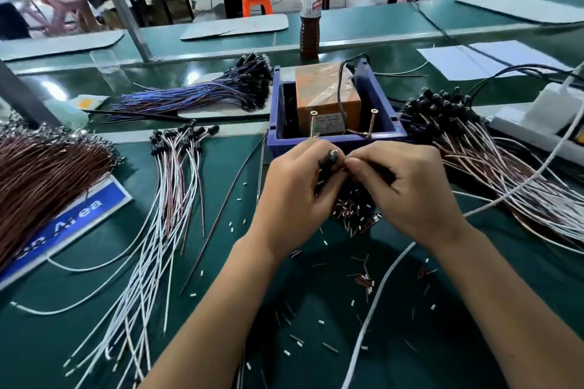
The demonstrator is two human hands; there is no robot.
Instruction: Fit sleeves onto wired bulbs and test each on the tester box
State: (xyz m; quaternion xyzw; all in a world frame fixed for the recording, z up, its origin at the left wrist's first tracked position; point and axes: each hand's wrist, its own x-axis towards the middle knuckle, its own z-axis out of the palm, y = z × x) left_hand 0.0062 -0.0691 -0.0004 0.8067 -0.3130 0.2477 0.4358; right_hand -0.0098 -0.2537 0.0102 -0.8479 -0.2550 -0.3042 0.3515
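Observation:
My left hand (295, 186) grips a black-sleeved bulb (328, 158) with its tip pointing up. Close against it on the right, my right hand (407, 186) has its fingertips pinched at the bulb's base; what they pinch is hidden. Both hands hover just in front of the tester box (328, 98), an orange block with two upright screws, standing in a blue tray (335, 139). Under the hands lies a heap of small brown and white wire bits (354, 211).
Sleeved bulbs on white and brown wires (177, 174) lie to the left, another bundle (474, 142) to the right, blue-wired ones (221, 91) behind. A brown wire mass (47, 174), a bottle (310, 16), a power strip (537, 123) and a white cable (379, 294) surround the spot.

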